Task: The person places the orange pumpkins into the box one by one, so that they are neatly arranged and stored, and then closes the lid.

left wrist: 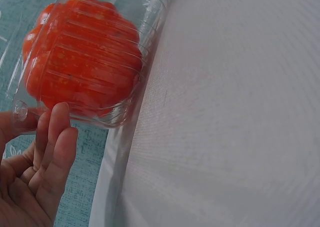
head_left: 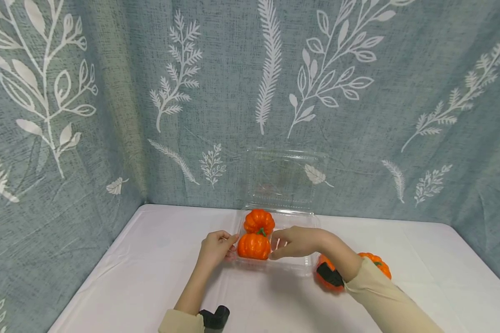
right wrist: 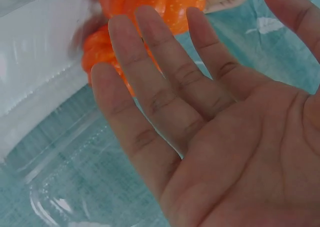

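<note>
Front pumpkin (head_left: 253,247) sits in the clear box (head_left: 289,265), just left of the right hand's (head_left: 296,242) fingertips and just right of the left hand's (head_left: 216,246), with the box wall between on that side. Right hand looks nearer, fingers straight and spread, holding nothing; can't tell if they touch the pumpkin. Left thumb and fingers pinch the box corner. Pumpkin's wide axis runs across, hand to hand. Stem (head_left: 261,231) shows beyond it, at the back pumpkin (head_left: 258,220); owner unclear, so pointing direction is too.
</note>
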The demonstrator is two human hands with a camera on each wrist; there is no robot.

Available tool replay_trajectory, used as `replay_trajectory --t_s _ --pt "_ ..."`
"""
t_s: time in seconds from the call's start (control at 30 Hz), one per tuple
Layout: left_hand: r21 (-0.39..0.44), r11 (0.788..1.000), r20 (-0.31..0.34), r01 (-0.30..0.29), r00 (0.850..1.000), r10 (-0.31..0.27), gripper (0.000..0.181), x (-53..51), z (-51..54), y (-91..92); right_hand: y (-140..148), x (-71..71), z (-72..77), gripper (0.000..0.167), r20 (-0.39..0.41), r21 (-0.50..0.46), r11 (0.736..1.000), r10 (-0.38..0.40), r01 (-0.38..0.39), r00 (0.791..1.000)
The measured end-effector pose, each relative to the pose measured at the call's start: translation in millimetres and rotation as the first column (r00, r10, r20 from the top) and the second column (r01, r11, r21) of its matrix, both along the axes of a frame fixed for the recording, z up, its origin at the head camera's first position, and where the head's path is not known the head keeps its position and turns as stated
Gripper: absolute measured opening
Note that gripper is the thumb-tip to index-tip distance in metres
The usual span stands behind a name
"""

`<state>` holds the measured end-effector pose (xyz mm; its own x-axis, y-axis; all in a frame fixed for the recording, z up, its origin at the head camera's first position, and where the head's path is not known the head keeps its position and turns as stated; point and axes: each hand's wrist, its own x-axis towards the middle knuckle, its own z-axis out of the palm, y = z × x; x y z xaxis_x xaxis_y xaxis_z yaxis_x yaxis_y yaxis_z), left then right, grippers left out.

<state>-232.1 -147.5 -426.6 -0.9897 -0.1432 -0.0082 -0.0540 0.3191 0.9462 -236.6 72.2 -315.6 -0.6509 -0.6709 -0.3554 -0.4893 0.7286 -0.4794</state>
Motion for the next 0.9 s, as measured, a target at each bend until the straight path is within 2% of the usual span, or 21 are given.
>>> replay_trajectory --t_s 0.2,0.53,0.9 --pt "-0.001 1.0 -0.002 0.003 1.0 -0.003 0.025 -0.7 0.5 0.3 10 3.3 -0.9 0.018 0.001 -0.023 0.999 -0.031 0.031 1.0" --pt "-0.005 1.0 -0.002 0.004 1.0 -0.004 0.026 0.5 1.0 0.5 31 11.4 -1.9 0.024 -0.013 -0.091 0.996 -0.02 0.018 1.0" --pt "-0.003 1.0 0.003 0.003 1.0 -0.003 0.025 -0.3 1.0 0.1 53 15.7 -3.0 0.026 0.002 -0.137 0.99 -0.04 0.04 0.999"
